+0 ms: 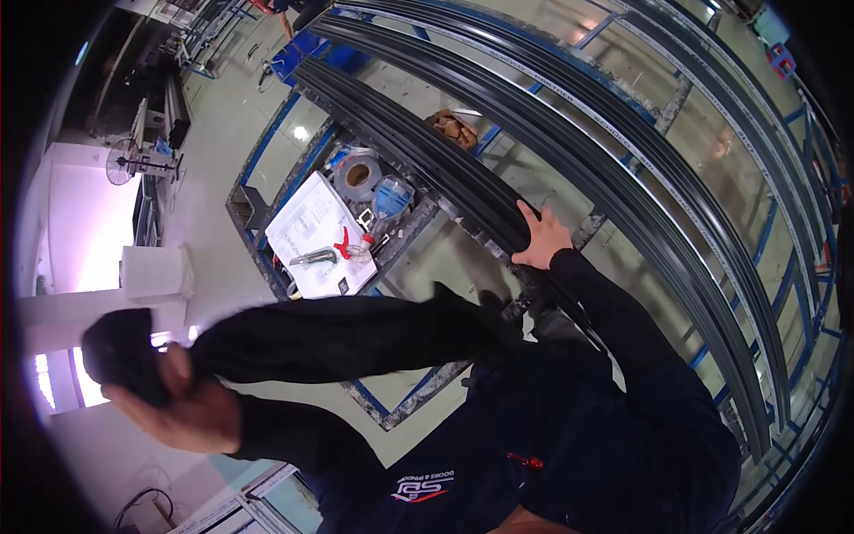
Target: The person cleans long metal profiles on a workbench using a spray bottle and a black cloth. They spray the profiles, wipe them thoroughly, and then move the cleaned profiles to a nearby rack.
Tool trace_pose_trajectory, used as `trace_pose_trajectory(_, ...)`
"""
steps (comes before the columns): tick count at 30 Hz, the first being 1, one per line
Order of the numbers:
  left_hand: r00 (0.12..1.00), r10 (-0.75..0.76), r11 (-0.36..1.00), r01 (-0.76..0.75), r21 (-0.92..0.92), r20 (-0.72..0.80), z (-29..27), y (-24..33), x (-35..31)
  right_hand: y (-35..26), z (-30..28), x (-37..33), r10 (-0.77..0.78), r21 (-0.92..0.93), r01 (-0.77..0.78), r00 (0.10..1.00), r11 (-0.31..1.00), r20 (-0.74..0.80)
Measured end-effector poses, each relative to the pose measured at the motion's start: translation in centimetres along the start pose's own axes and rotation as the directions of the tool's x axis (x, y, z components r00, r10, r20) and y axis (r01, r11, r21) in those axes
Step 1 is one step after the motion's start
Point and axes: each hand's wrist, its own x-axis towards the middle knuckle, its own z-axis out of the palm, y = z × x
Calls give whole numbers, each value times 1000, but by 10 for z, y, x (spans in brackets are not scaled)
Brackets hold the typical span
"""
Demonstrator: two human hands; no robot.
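Note:
At the lower left, my left hand (196, 414) is raised and closed around one end of a long black cloth (329, 338). The cloth stretches across in front of my body toward the middle, slightly blurred by motion. My right hand (544, 238) rests with its fingers spread on the near end of a dark ribbed metal profile (427, 147). That profile lies lengthwise on a blue and speckled rack frame, running away to the far left.
Further long dark profiles (569, 133) lie across racks on the right. On a shelf left of my profile are paper sheets (311, 222), a tape roll (360, 173), a plastic bottle (391, 198) and a red-handled tool (343, 242). A fan (124, 162) stands far left; another person (298, 16) is at the far end.

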Motion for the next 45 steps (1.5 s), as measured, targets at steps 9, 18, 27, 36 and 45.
trace_pose_trajectory(9, 660, -402, 905, 181, 385, 635, 122, -287, -204, 7, 11, -1, -67, 37, 73, 988, 997, -141)
trace_pose_trajectory(18, 686, -465, 770, 0, 638, 560, 202, -435, -342, 9, 11, 5, -17, -24, 13, 986, 1000, -166)
trace_pose_trajectory(27, 626, -451, 844, 67, 532, 637, 164, -361, -396, 4, 9, 8, -10, -3, 9, 984, 1000, -178)
trace_pose_trajectory(36, 596, -530, 777, 55, 628, 603, 177, -377, -382, 2, 15, 13, -12, -26, 7, 982, 1000, -191)
trace_pose_trajectory(45, 755, -545, 729, 212, 650, 365, 192, -468, -316, 1, 20, 14, -24, -58, 13, 980, 998, -200)
